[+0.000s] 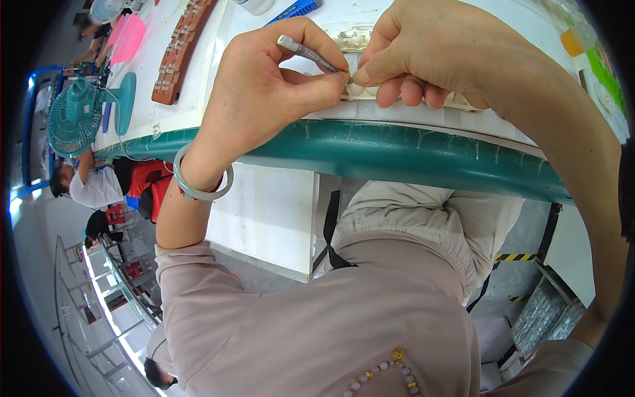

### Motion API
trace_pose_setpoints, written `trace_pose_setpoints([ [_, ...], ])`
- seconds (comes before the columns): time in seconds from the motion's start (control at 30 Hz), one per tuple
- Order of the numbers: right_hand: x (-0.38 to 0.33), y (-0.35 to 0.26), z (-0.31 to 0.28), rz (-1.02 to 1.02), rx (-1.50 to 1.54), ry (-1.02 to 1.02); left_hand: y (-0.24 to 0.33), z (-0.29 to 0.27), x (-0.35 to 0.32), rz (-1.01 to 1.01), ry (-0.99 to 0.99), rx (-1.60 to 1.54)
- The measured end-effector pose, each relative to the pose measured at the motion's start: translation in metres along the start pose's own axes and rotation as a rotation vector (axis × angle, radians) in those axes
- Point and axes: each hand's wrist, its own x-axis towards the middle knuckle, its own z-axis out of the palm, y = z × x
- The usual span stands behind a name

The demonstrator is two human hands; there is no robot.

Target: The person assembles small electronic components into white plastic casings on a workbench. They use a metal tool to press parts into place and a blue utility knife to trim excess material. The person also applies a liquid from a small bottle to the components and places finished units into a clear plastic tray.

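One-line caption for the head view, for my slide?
Left hand works a slim metal tool while right hand steadies a cream plastic part on the bench.

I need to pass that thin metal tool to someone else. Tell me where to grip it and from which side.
Take the metal tool by its free knurled upper end, coming from the upper left. The shaft slants down to the right, its tip buried between the fingertips of the left hand and right hand at the cream plastic part, so only that upper end is exposed.
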Motion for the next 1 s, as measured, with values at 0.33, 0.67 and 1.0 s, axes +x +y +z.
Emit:
trace_pose_setpoints([
  [0.33, 0.010, 0.004, 0.002, -0.053, -0.058, 0.015, 0.003, 0.001, 0.002, -0.016, -0.029, 0.087],
  [0.67, 0.007, -0.004, 0.016, -0.095, -0.016, 0.051, -0.026, -0.011, -0.002, -0.126, 0.243, -0.269],
  [1.0, 0.011, -0.034, 0.006, 0.034, -0.256, 0.005, -0.033, -0.015, -0.015, -0.245, 0.160, -0.637],
])
